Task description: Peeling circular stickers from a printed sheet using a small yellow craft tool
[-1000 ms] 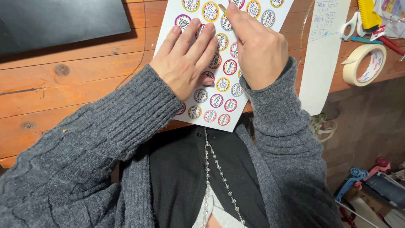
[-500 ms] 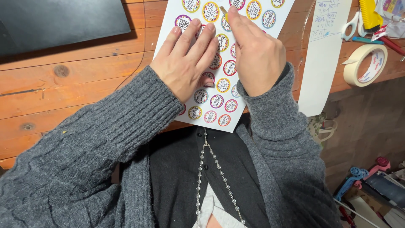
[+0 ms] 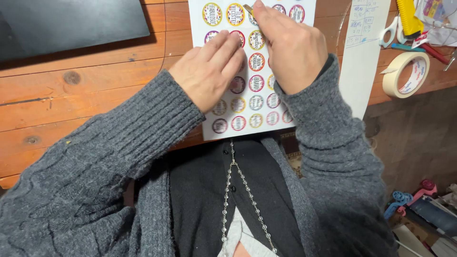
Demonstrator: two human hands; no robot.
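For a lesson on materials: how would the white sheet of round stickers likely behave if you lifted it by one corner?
The sticker sheet looks thin and paper-flat, so it would probably flop and feel very light. Its near edge overhangs the wooden table, and the left hand lies flat on it, so it may slide easily.

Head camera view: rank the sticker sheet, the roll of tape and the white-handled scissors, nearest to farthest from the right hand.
1. Sticker sheet: directly under the right hand, whose fingers touch it.
2. White-handled scissors: to the right, at the table's far edge.
3. Roll of tape: farther right, near the table's near edge; only slightly beyond the scissors.
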